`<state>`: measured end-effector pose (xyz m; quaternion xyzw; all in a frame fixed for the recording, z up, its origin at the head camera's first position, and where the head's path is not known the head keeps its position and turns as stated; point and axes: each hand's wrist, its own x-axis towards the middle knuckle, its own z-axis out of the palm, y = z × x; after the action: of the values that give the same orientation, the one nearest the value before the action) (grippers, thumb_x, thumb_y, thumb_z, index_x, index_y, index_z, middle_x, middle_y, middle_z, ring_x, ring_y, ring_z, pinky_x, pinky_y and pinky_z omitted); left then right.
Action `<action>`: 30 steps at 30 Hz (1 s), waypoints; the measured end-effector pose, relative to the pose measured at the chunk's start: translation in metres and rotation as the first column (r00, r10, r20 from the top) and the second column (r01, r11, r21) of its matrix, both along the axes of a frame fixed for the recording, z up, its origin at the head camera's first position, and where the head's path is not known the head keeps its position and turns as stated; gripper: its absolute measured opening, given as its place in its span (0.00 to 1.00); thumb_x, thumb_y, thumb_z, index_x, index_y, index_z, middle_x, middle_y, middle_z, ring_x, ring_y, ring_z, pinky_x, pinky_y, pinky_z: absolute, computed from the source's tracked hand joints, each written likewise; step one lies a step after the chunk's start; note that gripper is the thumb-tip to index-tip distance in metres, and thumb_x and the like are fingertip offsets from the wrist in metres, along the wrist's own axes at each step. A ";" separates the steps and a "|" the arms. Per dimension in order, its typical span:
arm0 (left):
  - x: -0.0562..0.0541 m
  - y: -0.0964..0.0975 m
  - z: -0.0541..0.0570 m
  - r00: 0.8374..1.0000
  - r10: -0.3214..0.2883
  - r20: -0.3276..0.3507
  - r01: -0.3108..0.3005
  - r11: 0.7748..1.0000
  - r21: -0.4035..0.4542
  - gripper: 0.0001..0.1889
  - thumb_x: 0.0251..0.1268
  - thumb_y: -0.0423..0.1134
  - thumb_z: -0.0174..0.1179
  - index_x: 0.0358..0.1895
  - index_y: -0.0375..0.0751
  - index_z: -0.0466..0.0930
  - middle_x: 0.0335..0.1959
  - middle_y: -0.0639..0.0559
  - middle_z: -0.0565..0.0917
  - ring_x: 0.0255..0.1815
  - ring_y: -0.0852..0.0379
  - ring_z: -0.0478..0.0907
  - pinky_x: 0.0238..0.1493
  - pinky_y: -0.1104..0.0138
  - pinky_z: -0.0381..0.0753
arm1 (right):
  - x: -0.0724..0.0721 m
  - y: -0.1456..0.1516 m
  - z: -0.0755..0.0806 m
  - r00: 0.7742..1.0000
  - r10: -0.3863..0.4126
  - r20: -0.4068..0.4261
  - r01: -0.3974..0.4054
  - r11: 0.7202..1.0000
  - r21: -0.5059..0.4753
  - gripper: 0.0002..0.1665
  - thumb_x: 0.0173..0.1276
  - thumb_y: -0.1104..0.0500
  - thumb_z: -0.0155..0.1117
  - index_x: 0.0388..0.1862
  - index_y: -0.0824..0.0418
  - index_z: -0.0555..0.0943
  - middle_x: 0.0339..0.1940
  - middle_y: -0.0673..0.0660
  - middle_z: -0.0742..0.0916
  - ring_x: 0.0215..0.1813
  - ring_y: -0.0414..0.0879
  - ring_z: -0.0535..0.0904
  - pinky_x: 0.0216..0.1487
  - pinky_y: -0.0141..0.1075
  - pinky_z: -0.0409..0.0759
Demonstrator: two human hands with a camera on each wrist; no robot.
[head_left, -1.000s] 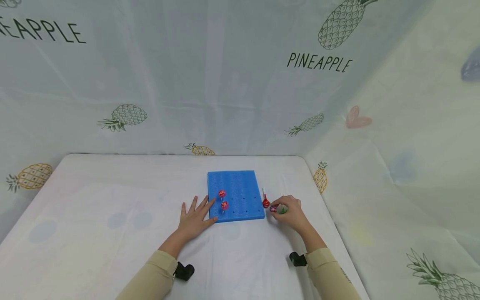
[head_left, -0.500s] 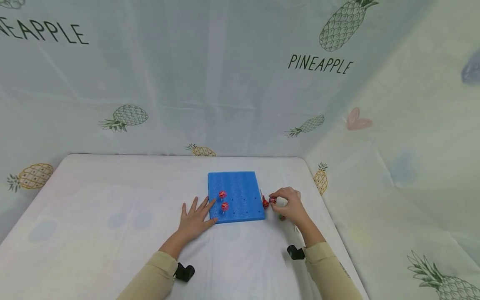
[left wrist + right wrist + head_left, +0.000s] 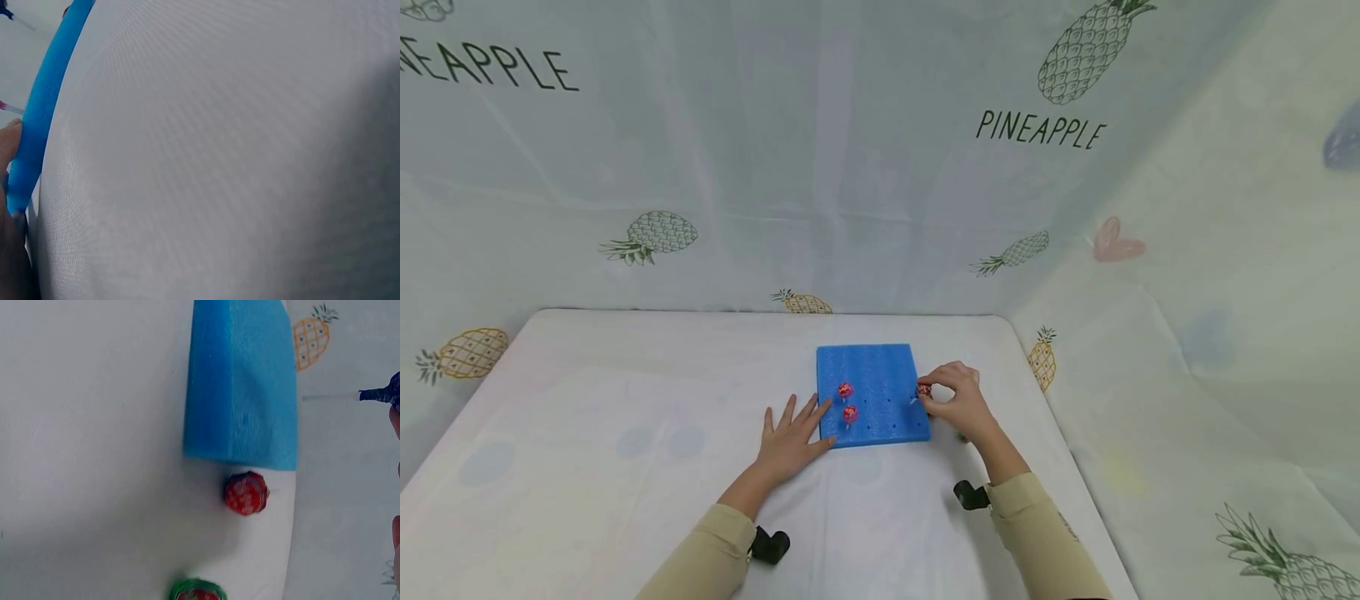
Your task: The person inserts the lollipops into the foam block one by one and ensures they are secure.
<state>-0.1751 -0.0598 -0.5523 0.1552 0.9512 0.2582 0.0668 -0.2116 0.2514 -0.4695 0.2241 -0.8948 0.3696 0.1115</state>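
A blue foam board (image 3: pixel 880 371) with small holes lies on the table. Two red lollipops stand upright in its left part, a rear lollipop (image 3: pixel 846 390) and a front lollipop (image 3: pixel 850 414). My left hand (image 3: pixel 787 442) is spread flat, its thumb and index finger touching the board's left edge. Over the right edge, my right hand (image 3: pixel 961 404) pinches a dark-wrapped lollipop (image 3: pixel 389 394) by its head; the white stick is exposed. On the table beside the board lies a red lollipop (image 3: pixel 247 494), and nearer me a green-and-red one (image 3: pixel 199 592), partly cut off by the frame.
The white-covered table (image 3: pixel 647 375) extends left of the board. A pineapple-print cloth (image 3: pixel 737 167) hangs behind and along the right side. Each wrist carries a black camera mount, such as the left mount (image 3: pixel 769 546).
My right hand has picked up the dark-wrapped lollipop from beside the green one and carried it left and forward to the board's right edge. The left hand has stayed put.
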 end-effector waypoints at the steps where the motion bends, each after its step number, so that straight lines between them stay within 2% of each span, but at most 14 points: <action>1: 0.000 0.000 0.000 1.000 0.000 0.000 0.000 1.000 0.002 0.38 0.68 0.63 0.52 0.77 0.55 0.55 0.78 0.46 0.53 0.78 0.37 0.34 0.66 0.35 0.23 | 0.000 -0.003 0.001 1.000 0.004 0.000 -0.004 1.000 -0.003 0.12 0.55 0.62 0.72 0.41 0.56 0.89 0.36 0.45 0.87 0.49 0.46 0.72 0.58 0.55 0.54; 8: -0.001 0.000 0.000 1.000 0.002 -0.003 -0.002 1.000 0.004 0.38 0.68 0.63 0.52 0.77 0.56 0.55 0.78 0.47 0.53 0.78 0.37 0.33 0.66 0.36 0.22 | -0.004 -0.021 0.002 0.998 0.010 0.055 -0.010 1.000 0.000 0.11 0.57 0.60 0.72 0.41 0.55 0.89 0.37 0.46 0.86 0.50 0.44 0.71 0.61 0.54 0.55; 14: -0.001 0.000 0.000 1.000 -0.001 -0.003 0.001 1.000 0.006 0.38 0.68 0.63 0.52 0.77 0.56 0.55 0.78 0.47 0.53 0.78 0.37 0.33 0.66 0.36 0.22 | -0.006 -0.036 0.000 0.999 0.025 0.026 -0.025 1.000 -0.009 0.11 0.57 0.60 0.71 0.41 0.57 0.89 0.37 0.46 0.86 0.50 0.46 0.72 0.59 0.56 0.57; 30: -0.002 0.000 -0.002 1.000 0.006 0.004 -0.006 1.000 -0.013 0.38 0.68 0.64 0.51 0.77 0.56 0.55 0.78 0.47 0.53 0.78 0.37 0.34 0.66 0.35 0.22 | -0.015 -0.061 -0.012 0.996 0.082 0.045 -0.082 0.997 -0.008 0.15 0.58 0.58 0.72 0.44 0.61 0.88 0.38 0.46 0.87 0.51 0.46 0.73 0.63 0.56 0.54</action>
<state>-0.1774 -0.0596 -0.5540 0.1515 0.9532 0.2525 0.0688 -0.2263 0.1901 -0.4813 0.2516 -0.8861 0.3816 0.0765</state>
